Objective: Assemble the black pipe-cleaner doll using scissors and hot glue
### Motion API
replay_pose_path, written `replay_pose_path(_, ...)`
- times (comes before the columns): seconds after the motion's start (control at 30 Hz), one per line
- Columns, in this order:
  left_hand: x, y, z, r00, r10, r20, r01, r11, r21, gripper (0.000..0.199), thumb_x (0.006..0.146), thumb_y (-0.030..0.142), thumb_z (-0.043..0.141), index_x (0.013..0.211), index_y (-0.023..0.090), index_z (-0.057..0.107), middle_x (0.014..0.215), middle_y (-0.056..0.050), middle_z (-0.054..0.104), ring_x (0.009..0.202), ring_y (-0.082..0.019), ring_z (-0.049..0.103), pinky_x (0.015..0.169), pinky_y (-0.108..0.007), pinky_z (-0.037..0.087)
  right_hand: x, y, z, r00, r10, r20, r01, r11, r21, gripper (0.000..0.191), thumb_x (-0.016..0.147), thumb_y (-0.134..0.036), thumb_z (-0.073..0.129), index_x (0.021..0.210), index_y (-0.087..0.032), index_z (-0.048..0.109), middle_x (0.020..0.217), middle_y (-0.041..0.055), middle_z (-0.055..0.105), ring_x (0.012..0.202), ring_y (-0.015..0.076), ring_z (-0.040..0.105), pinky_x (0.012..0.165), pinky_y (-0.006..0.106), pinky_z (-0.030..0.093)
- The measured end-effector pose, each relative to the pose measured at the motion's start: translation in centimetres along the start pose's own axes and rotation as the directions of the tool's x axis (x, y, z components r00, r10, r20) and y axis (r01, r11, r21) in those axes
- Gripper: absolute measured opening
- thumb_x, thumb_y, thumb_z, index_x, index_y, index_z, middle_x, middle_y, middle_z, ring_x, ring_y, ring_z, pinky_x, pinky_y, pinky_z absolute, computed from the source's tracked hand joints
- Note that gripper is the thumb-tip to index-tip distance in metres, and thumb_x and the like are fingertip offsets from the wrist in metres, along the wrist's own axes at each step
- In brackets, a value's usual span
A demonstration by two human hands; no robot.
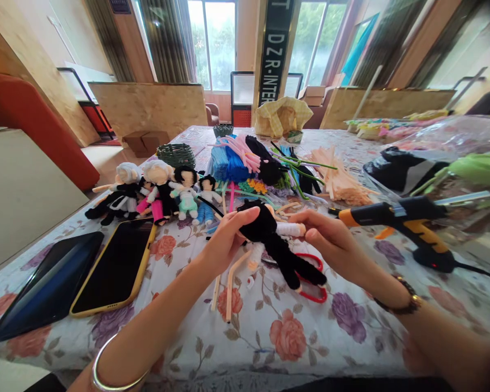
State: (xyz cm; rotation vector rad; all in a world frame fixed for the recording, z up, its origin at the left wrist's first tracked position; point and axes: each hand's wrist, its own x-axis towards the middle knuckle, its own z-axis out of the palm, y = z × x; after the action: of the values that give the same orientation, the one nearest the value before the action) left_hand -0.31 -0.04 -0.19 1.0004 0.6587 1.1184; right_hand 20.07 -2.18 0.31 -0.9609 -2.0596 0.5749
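Note:
Above the middle of the table is a fuzzy doll (278, 250) with black hair, white sleeves and black legs, apparently of pipe cleaners. My left hand (228, 237) is closed around its head, thumb on the black hair. With fingers bent, my right hand (330, 239) pinches at the tip of the doll's white sleeved arm. Under the doll lie red-handled scissors (319, 294), their blades mostly hidden. Loose beige pipe cleaners (231, 288) rest just below my left hand. The doll's far side is out of sight.
Finished-looking dolls (159, 188) sit at left behind a yellow-cased phone (114, 269) and a dark glossy panel (44, 283). Bundles of coloured pipe cleaners (240, 158) lie behind my hands. A corded glue gun (416, 223) stands at right. A dark green basket (176, 155) is farther back.

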Motion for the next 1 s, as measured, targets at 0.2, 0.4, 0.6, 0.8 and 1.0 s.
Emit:
replay_pose_path(0.2,0.0,0.0,0.1,1.0,-0.001,0.0,0.001,1.0,0.016,0.031,0.069,0.045,0.067,0.082,0.017,0.073,0.079,-0.001,0.071,0.071,-0.014,0.063,0.067,-0.021,0.047,-0.1,0.2,-0.4,0.952,-0.301,-0.044,0.261,0.882,-0.393,0.022,0.094,-0.036,0.041,0.104,-0.02,0.052,0.094,0.0063,0.063,0.084,0.0159,0.061,0.069,0.026,0.048)
replay_pose_path(0.4,0.0,0.0,0.1,1.0,-0.007,-0.014,0.007,1.0,0.025,0.029,0.068,0.044,0.068,0.081,0.019,0.073,0.078,-0.001,0.072,0.073,-0.014,0.063,0.069,-0.021,0.047,0.0,0.9,-0.2,0.892,-0.451,-0.018,0.353,0.722,-0.595,0.022,0.09,-0.03,0.051,0.11,-0.021,0.05,0.094,0.0071,0.061,0.091,0.0184,0.06,0.078,0.03,0.05)
replay_pose_path(0.6,0.0,-0.1,0.0,1.0,-0.016,-0.021,0.017,0.999,0.04,0.03,0.069,0.044,0.067,0.082,0.018,0.072,0.081,-0.002,0.072,0.077,-0.016,0.064,0.071,-0.023,0.047,-0.2,0.9,-0.6,0.905,-0.421,0.061,0.366,0.697,-0.617,0.032,0.09,-0.024,0.05,0.121,-0.021,0.047,0.096,0.007,0.061,0.096,0.0187,0.058,0.084,0.033,0.051)
replay_pose_path(0.8,0.0,-0.1,-0.1,0.999,-0.033,0.023,0.032,0.999,0.039,0.028,0.068,0.044,0.068,0.079,0.018,0.072,0.076,-0.001,0.071,0.073,-0.015,0.063,0.07,-0.022,0.047,-0.3,0.0,-0.8,0.824,-0.549,0.142,0.472,0.527,-0.707,0.026,0.085,-0.015,0.057,0.111,-0.018,0.053,0.096,0.0068,0.064,0.092,0.0194,0.059,0.086,0.035,0.052)
replay_pose_path(1.0,0.0,-0.1,-0.1,0.998,-0.05,0.026,0.049,0.997,0.055,0.032,0.067,0.045,0.069,0.082,0.017,0.073,0.077,-0.004,0.071,0.075,-0.018,0.063,0.071,-0.025,0.048,-0.5,-0.5,-1.1,0.815,-0.551,0.178,0.47,0.45,-0.759,0.027,0.087,-0.016,0.053,0.114,-0.02,0.053,0.098,0.0062,0.065,0.093,0.0194,0.062,0.088,0.036,0.053)
